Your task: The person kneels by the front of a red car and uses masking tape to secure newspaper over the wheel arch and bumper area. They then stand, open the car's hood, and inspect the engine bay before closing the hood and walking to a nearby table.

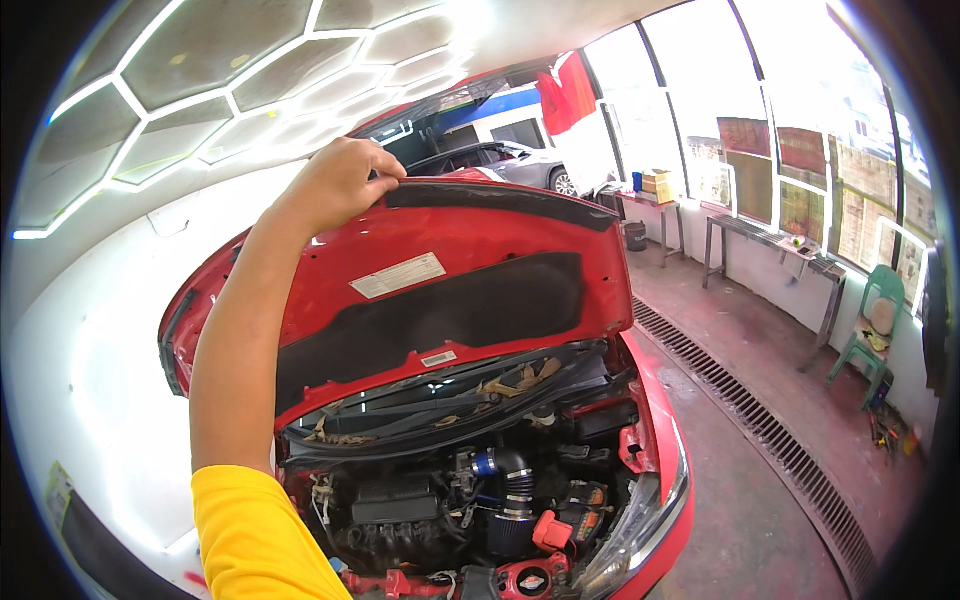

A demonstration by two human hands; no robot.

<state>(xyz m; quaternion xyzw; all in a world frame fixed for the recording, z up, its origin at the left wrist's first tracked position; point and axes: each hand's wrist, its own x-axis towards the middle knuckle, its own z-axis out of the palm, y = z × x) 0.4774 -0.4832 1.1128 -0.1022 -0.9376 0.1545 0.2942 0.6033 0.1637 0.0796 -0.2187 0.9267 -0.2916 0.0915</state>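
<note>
My left hand reaches up on a bare forearm out of a yellow sleeve. Its fingers are curled closed at the upper edge of a raised red car hood, next to the end of a black rubber strip along that edge. The fingertips are partly hidden. Black insulation and a white label show on the hood's underside. Below lies the uncovered engine bay, with an engine cover, a ribbed black intake hose and a battery with a red cover. My right hand is out of view.
A floor drain grate runs along the car's right side. Beyond it stand a metal bench and a green chair. A silver car is parked behind. Hexagonal lights hang overhead; a white wall is at left.
</note>
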